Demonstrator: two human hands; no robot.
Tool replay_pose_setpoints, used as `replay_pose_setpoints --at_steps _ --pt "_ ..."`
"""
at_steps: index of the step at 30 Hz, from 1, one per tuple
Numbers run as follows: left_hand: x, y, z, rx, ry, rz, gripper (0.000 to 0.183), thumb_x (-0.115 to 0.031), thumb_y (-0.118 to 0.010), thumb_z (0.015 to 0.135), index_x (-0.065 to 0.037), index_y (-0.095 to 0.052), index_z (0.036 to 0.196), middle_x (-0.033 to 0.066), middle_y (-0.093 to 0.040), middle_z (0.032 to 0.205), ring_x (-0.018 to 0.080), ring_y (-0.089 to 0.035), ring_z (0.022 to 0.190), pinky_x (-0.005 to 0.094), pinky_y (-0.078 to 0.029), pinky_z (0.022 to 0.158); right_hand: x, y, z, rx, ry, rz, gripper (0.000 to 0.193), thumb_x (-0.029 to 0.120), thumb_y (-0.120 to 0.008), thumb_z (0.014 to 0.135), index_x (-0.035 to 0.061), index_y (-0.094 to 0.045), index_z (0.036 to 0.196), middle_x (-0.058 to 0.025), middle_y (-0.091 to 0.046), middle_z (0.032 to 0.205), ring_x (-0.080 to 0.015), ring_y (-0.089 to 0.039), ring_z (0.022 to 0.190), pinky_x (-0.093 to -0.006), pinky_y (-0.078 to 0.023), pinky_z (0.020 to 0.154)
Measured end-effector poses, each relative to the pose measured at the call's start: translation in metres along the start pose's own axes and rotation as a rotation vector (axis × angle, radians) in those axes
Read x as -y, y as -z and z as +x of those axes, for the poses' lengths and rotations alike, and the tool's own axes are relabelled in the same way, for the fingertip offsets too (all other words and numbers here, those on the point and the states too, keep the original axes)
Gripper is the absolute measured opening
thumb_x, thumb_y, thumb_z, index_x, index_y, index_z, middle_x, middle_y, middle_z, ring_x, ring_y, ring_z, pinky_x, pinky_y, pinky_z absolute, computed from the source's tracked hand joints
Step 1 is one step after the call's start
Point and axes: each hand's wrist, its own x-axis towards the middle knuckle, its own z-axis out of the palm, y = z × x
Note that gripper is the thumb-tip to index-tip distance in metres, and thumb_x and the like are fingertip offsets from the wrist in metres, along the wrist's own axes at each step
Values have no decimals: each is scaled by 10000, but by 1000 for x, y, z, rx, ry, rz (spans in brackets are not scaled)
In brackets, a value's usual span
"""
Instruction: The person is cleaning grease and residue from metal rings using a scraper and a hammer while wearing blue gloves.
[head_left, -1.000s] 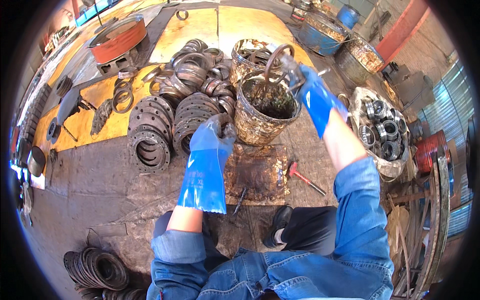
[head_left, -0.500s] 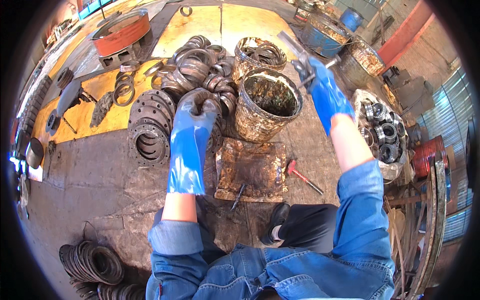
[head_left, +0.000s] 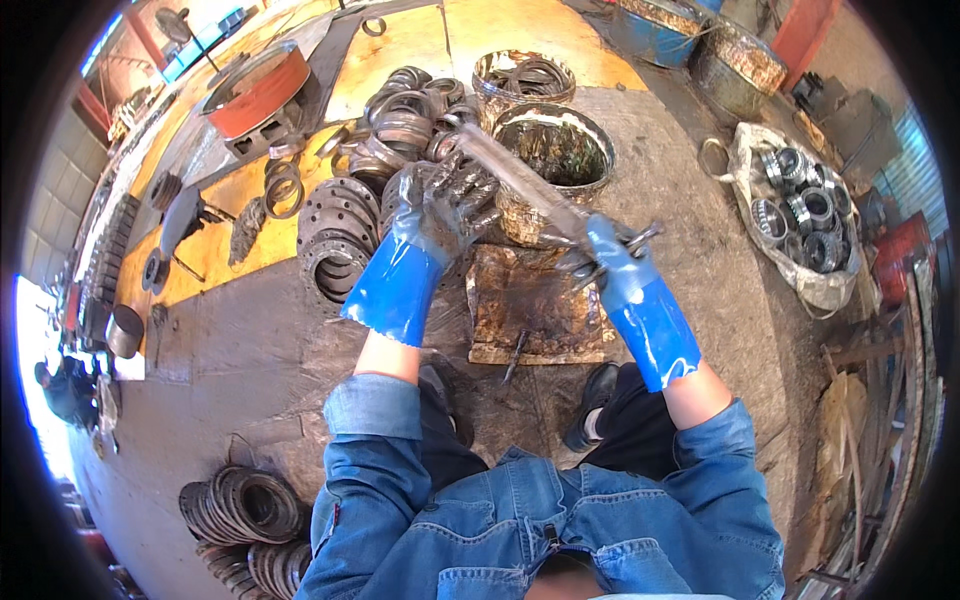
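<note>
Fingers of the blue-gloved right hand (head_left: 612, 262) are wrapped round a long flat grey metal tool (head_left: 525, 182), blurred and slanting toward ten o'clock; the blue-gloved left hand (head_left: 440, 205) is spread near its tip, apparently grasping nothing. Good handling likely calls for a firm grip, since grime could make it slip, and left fingers clear of the tip. At twelve o'clock, a grease-smeared round bucket (head_left: 520, 220) holds dark green-brown sludge (head_left: 560, 158); a stained round pail (head_left: 497, 105) behind it holds brown metal rings (head_left: 535, 75). Toward two o'clock, an open white sack (head_left: 825, 290) holds dark metal bearings (head_left: 817, 205).
</note>
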Motion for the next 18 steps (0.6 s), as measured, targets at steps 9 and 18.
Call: replay_pose_setpoints --at_steps 9,18 --pt "14 14 1 88 18 55 635 -558 -501 912 -178 -424 1416 126 -404 1455 336 -390 1309 581 -291 1080 -35 -22 -5 356 -221 230 413 209 -488 998 26 -472 1368 30 -467 734 -69 -402 600 -214 -356 537" --pt "20 20 7 176 -98 157 941 -795 -447 769 -215 -267 1489 92 -352 1490 350 -344 1328 625 -250 1076 -34 -12 3 176 418 -467 428 248 -461 1001 106 -458 1404 24 -449 676 -73 -399 535 -245 -359 488"
